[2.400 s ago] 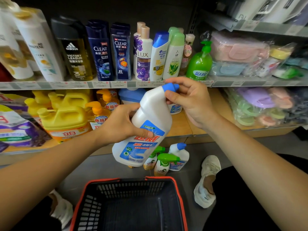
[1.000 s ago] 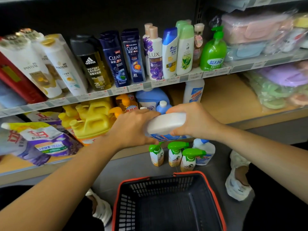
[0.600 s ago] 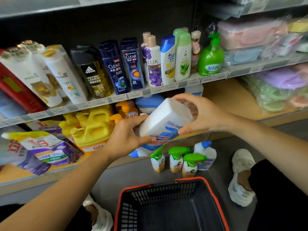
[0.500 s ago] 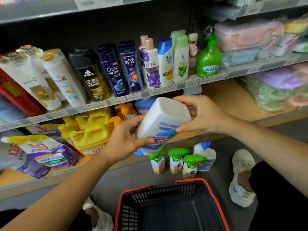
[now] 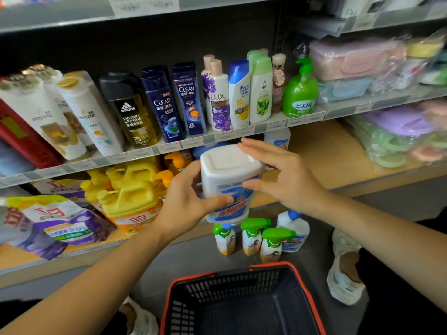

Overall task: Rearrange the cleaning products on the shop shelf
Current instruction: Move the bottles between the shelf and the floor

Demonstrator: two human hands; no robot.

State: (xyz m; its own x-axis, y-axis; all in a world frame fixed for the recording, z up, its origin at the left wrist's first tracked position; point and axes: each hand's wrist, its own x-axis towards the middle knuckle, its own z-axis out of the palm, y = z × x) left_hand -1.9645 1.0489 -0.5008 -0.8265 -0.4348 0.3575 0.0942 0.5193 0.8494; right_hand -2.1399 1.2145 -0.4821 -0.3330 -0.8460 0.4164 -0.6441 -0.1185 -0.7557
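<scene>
A white cleaner bottle [image 5: 227,165] with a blue and red label is upside down in front of the lower shelf [image 5: 326,151]. Its flat base faces me and its blue cap points at the floor. My left hand [image 5: 186,204] wraps its left side, thumb across the label. My right hand [image 5: 283,177] holds the base end from the right, fingers spread over the rim and thumb on the label. A similar white bottle [image 5: 278,139] stands further back on that shelf.
On the floor stand three green-trigger spray bottles [image 5: 251,235] and a blue-capped white bottle [image 5: 294,228], behind a red-rimmed black basket [image 5: 217,274]. Yellow jugs [image 5: 130,201] and purple refill pouches [image 5: 60,226] fill the lower shelf's left. Shampoo bottles [image 5: 183,102] line the shelf above.
The bottle went from upright through level to upside down, cap now pointing at the floor. Both hands stayed on it, and my right hand's fingers have spread over the base.
</scene>
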